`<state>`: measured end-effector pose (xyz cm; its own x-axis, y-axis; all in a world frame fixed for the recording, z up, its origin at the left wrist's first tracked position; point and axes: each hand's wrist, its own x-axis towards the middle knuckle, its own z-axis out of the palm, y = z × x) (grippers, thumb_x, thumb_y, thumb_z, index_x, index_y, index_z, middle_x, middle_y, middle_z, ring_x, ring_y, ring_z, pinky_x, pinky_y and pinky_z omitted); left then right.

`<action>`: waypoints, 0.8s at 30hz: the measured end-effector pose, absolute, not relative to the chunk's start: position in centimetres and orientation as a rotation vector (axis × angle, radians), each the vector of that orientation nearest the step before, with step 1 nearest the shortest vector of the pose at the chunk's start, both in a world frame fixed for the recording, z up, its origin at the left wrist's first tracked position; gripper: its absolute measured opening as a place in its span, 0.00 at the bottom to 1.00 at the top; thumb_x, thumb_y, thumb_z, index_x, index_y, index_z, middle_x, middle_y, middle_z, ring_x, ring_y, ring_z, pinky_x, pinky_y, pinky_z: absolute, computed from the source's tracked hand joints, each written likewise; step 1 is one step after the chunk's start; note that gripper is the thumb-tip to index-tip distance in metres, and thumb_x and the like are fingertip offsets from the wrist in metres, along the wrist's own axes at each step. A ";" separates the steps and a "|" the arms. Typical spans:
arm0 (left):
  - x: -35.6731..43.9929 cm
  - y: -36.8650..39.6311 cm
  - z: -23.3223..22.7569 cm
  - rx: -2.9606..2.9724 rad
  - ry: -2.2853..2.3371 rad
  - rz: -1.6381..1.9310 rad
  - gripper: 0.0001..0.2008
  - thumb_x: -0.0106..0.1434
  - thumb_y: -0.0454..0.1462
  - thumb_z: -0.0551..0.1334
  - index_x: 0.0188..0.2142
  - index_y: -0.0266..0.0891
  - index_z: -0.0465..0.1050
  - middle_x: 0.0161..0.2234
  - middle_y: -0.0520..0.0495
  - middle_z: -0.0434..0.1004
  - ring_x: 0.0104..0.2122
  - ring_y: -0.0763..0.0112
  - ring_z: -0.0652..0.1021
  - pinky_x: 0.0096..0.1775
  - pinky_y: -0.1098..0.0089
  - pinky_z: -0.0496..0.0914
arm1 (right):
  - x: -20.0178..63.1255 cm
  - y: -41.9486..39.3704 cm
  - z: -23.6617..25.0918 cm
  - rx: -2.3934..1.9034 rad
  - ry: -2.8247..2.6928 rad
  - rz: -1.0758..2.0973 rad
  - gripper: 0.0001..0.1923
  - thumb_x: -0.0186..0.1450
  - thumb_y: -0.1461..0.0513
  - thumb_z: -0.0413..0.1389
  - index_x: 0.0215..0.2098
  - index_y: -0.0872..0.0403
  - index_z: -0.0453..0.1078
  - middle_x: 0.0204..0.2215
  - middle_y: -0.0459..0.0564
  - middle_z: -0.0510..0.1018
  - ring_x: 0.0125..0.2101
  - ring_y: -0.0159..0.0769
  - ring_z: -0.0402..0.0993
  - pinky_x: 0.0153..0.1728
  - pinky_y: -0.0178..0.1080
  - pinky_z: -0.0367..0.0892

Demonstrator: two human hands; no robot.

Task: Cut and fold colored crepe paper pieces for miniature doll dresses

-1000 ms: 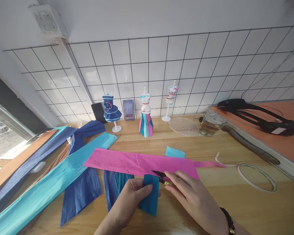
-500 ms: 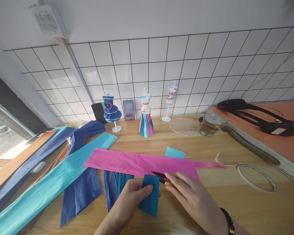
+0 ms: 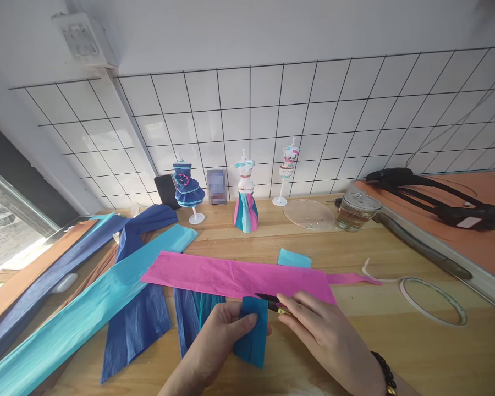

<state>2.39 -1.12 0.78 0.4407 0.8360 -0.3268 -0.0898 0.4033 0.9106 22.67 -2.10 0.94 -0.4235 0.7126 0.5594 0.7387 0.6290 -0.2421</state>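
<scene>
Between thumb and fingers my left hand (image 3: pixel 220 335) pinches a folded teal piece of crepe paper (image 3: pixel 253 341), held upright over the table. My right hand (image 3: pixel 319 324) is closed around a pair of scissors (image 3: pixel 272 302) with dark blades. The blades point left, at the upper right edge of the teal piece; I cannot tell whether they touch it. Behind both hands lies a long pink crepe paper strip (image 3: pixel 231 275). Dark blue (image 3: pixel 136 335) and light turquoise strips (image 3: pixel 78 308) spread to the left. A small light blue piece (image 3: pixel 294 258) sits partly under the pink strip.
Three small dress forms stand at the back: one in a blue dress (image 3: pixel 188 190), one with a striped skirt (image 3: pixel 246 212), one on a stand (image 3: pixel 289 162). A lidded glass (image 3: pixel 357 212), a clear disc (image 3: pixel 309 214) and a tape roll (image 3: pixel 433 300) lie rightward. A phone (image 3: pixel 166 191) leans at the wall.
Almost nothing differs. The scissor blades look closer together than before, and the view has shifted very slightly.
</scene>
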 end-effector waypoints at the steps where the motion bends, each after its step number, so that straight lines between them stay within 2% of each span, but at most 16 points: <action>1: 2.4 -1.1 0.8 0.969 0.923 0.706 0.17 0.55 0.44 0.63 0.36 0.31 0.76 0.29 0.42 0.78 0.30 0.69 0.75 0.31 0.74 0.66 | 22.7 -2.1 0.9 -1.125 -2.212 -0.048 0.16 0.68 0.59 0.44 0.48 0.57 0.68 0.28 0.52 0.74 0.27 0.34 0.73 0.27 0.36 0.70; 7: 2.4 -1.1 0.5 0.953 0.893 0.685 0.18 0.55 0.44 0.63 0.40 0.32 0.75 0.32 0.41 0.78 0.32 0.66 0.76 0.33 0.72 0.68 | 22.6 -2.3 0.8 -1.110 -2.211 0.000 0.16 0.68 0.60 0.45 0.49 0.57 0.66 0.29 0.51 0.73 0.28 0.34 0.73 0.28 0.36 0.70; 16: 2.4 -1.2 0.7 0.993 0.884 0.671 0.17 0.56 0.43 0.63 0.38 0.30 0.76 0.28 0.41 0.78 0.28 0.70 0.76 0.30 0.75 0.67 | 22.4 -2.3 1.0 -1.136 -2.260 -0.054 0.19 0.69 0.59 0.41 0.48 0.58 0.67 0.27 0.51 0.73 0.25 0.34 0.73 0.27 0.36 0.71; 24: 2.4 -1.2 0.7 0.973 0.887 0.672 0.17 0.55 0.43 0.64 0.38 0.31 0.76 0.29 0.41 0.78 0.30 0.68 0.76 0.32 0.74 0.68 | 22.4 -2.3 1.2 -1.129 -2.238 -0.066 0.19 0.69 0.58 0.40 0.46 0.57 0.69 0.26 0.51 0.74 0.24 0.33 0.74 0.26 0.35 0.71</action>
